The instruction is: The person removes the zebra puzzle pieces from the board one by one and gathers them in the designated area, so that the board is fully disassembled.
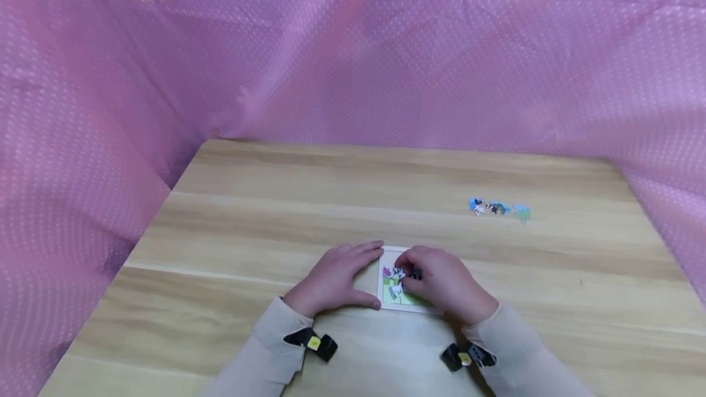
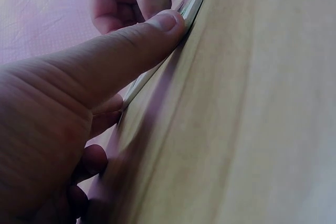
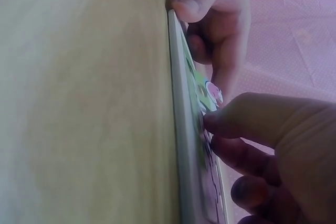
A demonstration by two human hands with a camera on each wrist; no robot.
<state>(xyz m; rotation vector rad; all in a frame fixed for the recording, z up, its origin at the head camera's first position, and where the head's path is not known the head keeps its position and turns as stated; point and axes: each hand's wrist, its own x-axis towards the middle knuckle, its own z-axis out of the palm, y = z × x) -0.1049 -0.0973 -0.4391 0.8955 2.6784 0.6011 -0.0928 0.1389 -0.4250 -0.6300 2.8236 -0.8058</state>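
Note:
A small jigsaw puzzle board with a pale frame and a green picture lies flat on the table. My left hand holds its left side, thumb at the near corner and fingers at the far one. Over the board, my right hand pinches a black-and-white puzzle piece between thumb and index finger. In the right wrist view, a piece with a pink patch stands tilted up from the board beside those fingertips. The right hand hides much of the board's right half.
Several loose puzzle pieces, blue, green and black-and-white, lie farther back to the right on the wooden table. Pink dotted cloth hangs behind the table and along its sides. Each wrist wears a black strap with a small camera.

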